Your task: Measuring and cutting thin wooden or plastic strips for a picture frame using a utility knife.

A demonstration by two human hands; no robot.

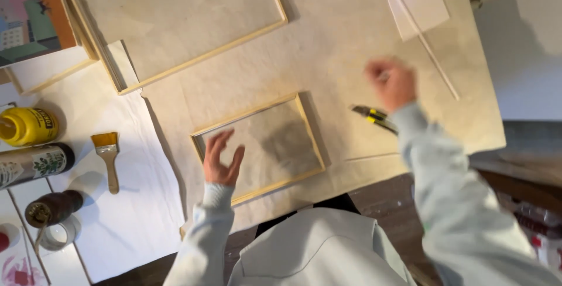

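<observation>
We saw a worktable covered in pale beige paper, with white sheets left of the left hand. Beyond the right hand stood a white wall, shadowed, above dark flooring.

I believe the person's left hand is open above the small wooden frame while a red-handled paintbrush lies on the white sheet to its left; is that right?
Not quite: the head view shows the paintbrush has a plain wooden handle with a yellow-orange band, not a red one. The rest holds: the left hand is open above the small wooden frame, and the brush lies on the white sheet to its left.
</observation>
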